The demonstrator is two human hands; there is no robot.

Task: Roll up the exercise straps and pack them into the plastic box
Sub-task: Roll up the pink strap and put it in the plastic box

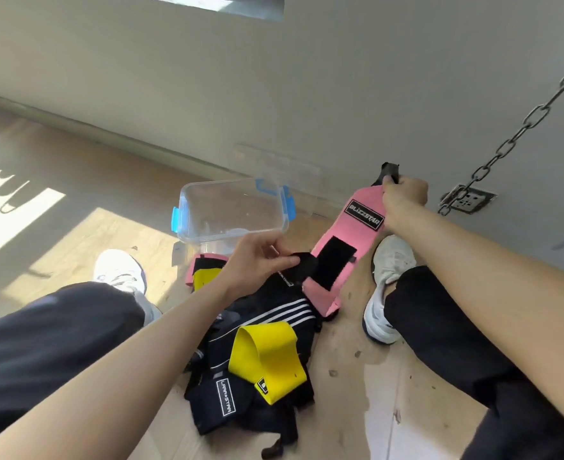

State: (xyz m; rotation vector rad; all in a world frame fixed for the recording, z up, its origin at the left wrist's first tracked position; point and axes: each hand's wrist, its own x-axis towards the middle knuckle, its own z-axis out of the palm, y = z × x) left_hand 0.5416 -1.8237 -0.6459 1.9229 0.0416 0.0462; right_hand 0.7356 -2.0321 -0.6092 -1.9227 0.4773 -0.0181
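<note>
A pink strap (347, 234) with a black logo patch and black velcro patch is stretched out above the floor. My right hand (403, 197) grips its black far end by the wall. My left hand (260, 260) pinches the black tab at its near end. A clear plastic box (231, 210) with blue clips stands open on the floor behind my left hand. Below my hands lies a heap of black straps (267, 366) with white stripes, with a yellow band (270, 353) on top. Another pink and yellow strap (204, 270) lies by the box.
My two white shoes (121, 270) (387, 283) stand on the wooden floor on either side of the heap. A metal chain (513, 134) hangs along the wall to the right, near a wall socket (473, 197). The clear lid (274, 171) leans against the wall behind the box.
</note>
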